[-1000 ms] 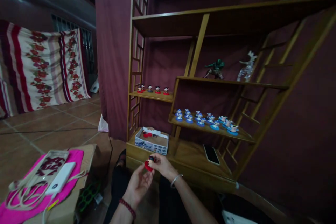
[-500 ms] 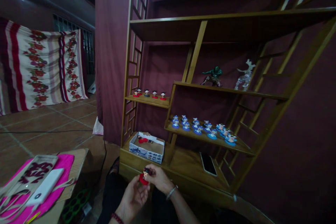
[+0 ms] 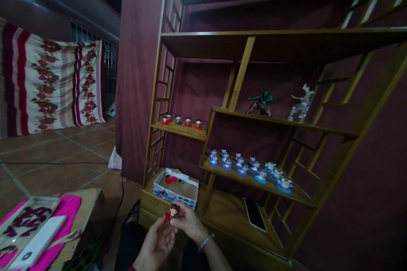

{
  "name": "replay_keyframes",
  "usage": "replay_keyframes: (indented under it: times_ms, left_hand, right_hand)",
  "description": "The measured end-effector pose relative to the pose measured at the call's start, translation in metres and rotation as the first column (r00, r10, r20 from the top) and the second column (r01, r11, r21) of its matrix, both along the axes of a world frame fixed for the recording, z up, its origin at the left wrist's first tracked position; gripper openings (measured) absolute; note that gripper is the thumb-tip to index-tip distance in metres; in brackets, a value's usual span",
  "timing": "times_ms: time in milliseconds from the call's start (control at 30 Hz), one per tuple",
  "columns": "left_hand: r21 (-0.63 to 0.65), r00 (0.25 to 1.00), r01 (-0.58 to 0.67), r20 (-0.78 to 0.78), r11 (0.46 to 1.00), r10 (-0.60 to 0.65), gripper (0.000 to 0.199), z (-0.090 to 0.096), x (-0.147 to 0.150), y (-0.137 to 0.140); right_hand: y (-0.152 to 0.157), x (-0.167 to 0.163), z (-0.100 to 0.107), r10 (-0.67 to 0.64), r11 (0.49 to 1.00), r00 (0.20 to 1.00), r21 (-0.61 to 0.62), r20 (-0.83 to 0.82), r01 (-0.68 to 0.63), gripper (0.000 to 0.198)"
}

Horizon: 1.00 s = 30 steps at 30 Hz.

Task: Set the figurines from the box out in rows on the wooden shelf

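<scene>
Both hands hold a small figurine [image 3: 173, 211] with a dark-haired head and a red base, just in front of the open box. My right hand [image 3: 190, 223] pinches it from the right side. My left hand [image 3: 156, 239] grips the red base between thumb and fingertips, palm turned up. Behind them the open cardboard box [image 3: 174, 197] holds a few red and dark pieces. On the small left shelf [image 3: 181, 129] stand several similar figurines [image 3: 188, 122] with red or dark bases.
Several blue-based figurines [image 3: 227, 164] fill the lower right shelf. Above them stand a green figure [image 3: 263, 102] and a clear deer statue [image 3: 300, 103]. A phone [image 3: 254, 214] lies at the bottom right. At left, a white device [image 3: 40, 243] rests on pink cloth [image 3: 70, 204].
The view has tilted up a little, so the shelves sit lower in the picture. The figurine has turned slightly in my hands and is nearer the box in the picture.
</scene>
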<state>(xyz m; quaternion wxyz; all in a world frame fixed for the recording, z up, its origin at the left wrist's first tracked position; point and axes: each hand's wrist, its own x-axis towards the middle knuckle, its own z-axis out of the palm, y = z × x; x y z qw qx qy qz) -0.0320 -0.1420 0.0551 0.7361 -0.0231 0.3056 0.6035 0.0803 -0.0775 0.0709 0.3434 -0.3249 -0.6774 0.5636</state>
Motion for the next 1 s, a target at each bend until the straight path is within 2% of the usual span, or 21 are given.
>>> replay_keyframes:
  times_ms: [133, 300, 500, 600, 800, 1000]
  left_hand:
    - [0.013, 1.000, -0.018, 0.002, 1.000, 0.018, 0.003, -0.001, -0.001, 0.004]
    - [0.004, 1.000, -0.011, 0.004, 1.000, 0.011, 0.005, 0.007, -0.003, 0.011]
    - [0.064, 1.000, -0.007, 0.001, 0.998, 0.007, 0.006, 0.018, -0.008, 0.025]
    - [0.102, 1.000, 0.002, 0.011, 0.995, -0.003, 0.007, 0.024, -0.011, 0.030]
    - [0.160, 1.000, 0.022, 0.016, 0.987, -0.025, 0.013, 0.037, -0.017, 0.040]
    - [0.149, 1.000, 0.028, 0.006, 0.988, -0.029, 0.013, 0.042, -0.021, 0.048]
  right_hand:
    - [0.004, -0.002, -0.004, -0.028, 0.999, 1.000, -0.038, -0.014, 0.028, 0.057]
    - [0.015, -0.003, -0.005, -0.064, 0.996, 0.997, -0.063, -0.051, 0.061, 0.060]
    - [0.026, -0.008, 0.014, -0.028, 0.999, 0.998, -0.031, -0.064, 0.026, 0.064]
    - [0.029, -0.011, 0.024, 0.002, 1.000, 0.996, -0.014, -0.084, -0.004, 0.058]
    - [0.040, -0.016, 0.034, -0.035, 0.999, 0.996, 0.022, -0.077, 0.037, 0.053]
    - [0.046, -0.017, 0.045, -0.016, 1.000, 0.997, 0.026, -0.080, 0.018, 0.042]
